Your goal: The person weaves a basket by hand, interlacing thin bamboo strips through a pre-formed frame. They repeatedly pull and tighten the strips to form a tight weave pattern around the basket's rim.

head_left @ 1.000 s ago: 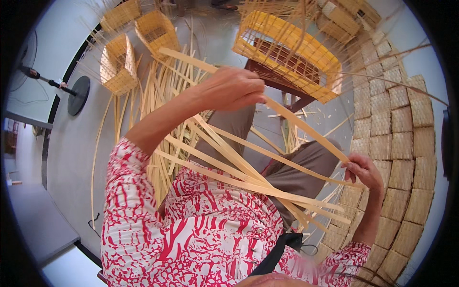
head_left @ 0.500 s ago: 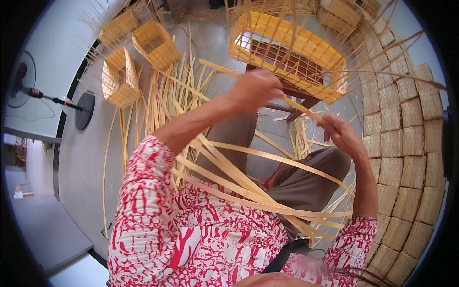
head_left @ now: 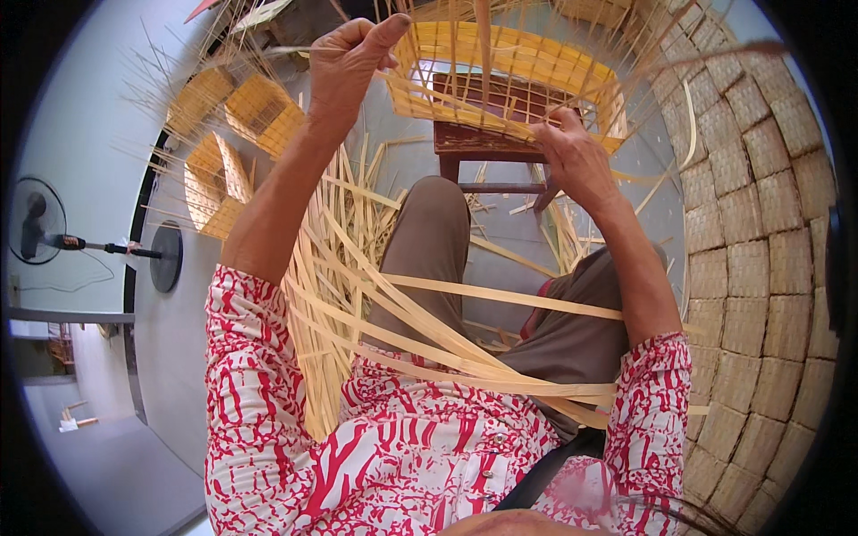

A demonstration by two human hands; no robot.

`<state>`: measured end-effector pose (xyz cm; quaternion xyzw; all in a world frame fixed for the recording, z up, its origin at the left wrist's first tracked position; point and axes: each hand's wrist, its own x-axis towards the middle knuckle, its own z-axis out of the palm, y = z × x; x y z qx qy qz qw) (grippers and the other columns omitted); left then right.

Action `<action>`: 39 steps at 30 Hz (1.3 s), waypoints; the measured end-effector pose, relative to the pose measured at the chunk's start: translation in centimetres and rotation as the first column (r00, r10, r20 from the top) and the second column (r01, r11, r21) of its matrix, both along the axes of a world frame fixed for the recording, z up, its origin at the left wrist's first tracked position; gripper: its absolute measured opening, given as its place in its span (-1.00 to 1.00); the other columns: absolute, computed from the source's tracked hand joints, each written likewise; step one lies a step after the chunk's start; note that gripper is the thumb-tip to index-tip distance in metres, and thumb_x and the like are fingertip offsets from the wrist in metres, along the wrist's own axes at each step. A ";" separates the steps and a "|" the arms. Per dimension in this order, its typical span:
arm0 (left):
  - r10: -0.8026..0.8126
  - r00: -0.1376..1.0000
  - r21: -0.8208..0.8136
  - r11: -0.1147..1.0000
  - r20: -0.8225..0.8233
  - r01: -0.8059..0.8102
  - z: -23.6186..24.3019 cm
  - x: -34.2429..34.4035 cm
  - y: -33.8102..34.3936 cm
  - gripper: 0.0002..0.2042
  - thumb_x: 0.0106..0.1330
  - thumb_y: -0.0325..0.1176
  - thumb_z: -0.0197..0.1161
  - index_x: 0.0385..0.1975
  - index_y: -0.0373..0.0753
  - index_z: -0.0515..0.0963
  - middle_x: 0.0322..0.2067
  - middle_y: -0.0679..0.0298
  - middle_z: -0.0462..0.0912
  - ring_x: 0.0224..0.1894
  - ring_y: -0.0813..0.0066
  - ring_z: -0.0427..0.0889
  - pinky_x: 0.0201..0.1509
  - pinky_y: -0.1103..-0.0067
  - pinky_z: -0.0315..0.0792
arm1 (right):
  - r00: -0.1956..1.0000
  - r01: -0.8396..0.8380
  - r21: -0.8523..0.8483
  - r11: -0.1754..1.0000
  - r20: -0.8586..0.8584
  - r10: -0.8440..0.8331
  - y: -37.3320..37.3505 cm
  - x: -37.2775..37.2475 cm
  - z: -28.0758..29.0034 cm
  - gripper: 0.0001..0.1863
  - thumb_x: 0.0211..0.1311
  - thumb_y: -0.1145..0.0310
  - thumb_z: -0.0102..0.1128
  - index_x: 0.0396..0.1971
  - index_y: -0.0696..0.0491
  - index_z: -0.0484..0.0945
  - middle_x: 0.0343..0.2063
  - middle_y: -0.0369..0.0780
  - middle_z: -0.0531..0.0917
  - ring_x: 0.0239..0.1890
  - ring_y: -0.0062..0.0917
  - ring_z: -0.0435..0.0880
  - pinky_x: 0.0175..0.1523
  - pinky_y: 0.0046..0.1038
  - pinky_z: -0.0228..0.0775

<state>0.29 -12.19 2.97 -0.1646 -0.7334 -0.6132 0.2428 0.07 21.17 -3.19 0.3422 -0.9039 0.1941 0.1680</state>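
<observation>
A yellow open-weave basket [head_left: 572,70], its long strip ends standing up, rests on a dark wooden stool [head_left: 478,145] in front of me. My left hand [head_left: 353,67] is raised at the basket's left end, fingers closed on a pale bamboo strip. That strip slants along the basket's near side to my right hand [head_left: 576,161]. My right thumb and fingers pinch it at the near right of the basket. Several loose bamboo strips [head_left: 438,338] lie across my lap and legs.
A heap of strips [head_left: 313,339] lies on the floor to my left. Beyond it stand several smaller woven baskets [head_left: 214,174] and a standing fan [head_left: 40,223]. Stacked woven pieces [head_left: 751,259] line the right side. Offcuts are scattered under the stool.
Both hands have moved up and away from me toward the basket. My left hand has swung left, my right hand a little left; the strip now lies along the basket's near side.
</observation>
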 end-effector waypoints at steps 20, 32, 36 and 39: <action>-0.585 0.729 -0.493 0.546 0.354 0.677 10.1 0.6 7.6 -0.65 0.47 -0.14 0.21 0.04 -0.26 0.67 -0.07 0.21 0.74 0.00 0.47 0.68 0.13 0.51 0.52 | 0.959 0.040 -0.212 0.977 0.284 0.022 -2.0 -5.7 -3.5 -0.86 0.25 0.28 0.18 -0.39 0.02 0.61 -0.39 -0.04 0.68 -0.26 -0.05 0.67 -0.15 -0.14 0.49; -0.471 0.788 -0.628 0.487 0.396 0.606 9.6 -3.5 15.9 -0.61 0.32 -0.15 0.41 0.04 -0.23 0.64 -0.08 0.25 0.73 -0.01 0.52 0.66 0.16 0.49 0.54 | 0.930 0.095 -0.151 0.984 0.366 -0.034 -3.0 -5.9 -3.6 -0.82 0.24 0.22 0.15 -0.34 -0.03 0.65 -0.32 -0.09 0.72 -0.17 -0.11 0.70 -0.05 -0.08 0.51; -0.509 0.782 -0.586 0.529 0.360 0.614 8.4 -4.5 18.6 -0.35 0.30 -0.07 0.41 0.27 -0.33 0.42 -0.08 0.11 0.72 -0.05 0.51 0.69 0.09 0.52 0.54 | 0.932 0.087 -0.203 0.975 0.363 -0.008 -2.7 -5.5 -3.2 -0.81 0.28 0.25 0.14 -0.32 0.04 0.63 -0.35 -0.04 0.66 -0.21 -0.10 0.67 -0.09 -0.13 0.49; -0.317 0.879 -0.621 0.623 0.356 0.476 7.4 -6.8 19.7 -0.08 0.24 -0.02 0.44 0.41 -0.50 0.12 -0.05 -0.07 0.69 -0.04 0.37 0.73 0.13 0.46 0.54 | 0.944 0.096 -0.189 0.977 0.330 -0.029 -3.3 -5.6 -3.4 -0.83 0.25 0.26 0.14 -0.31 0.00 0.64 -0.30 -0.07 0.68 -0.16 -0.12 0.68 -0.05 -0.13 0.49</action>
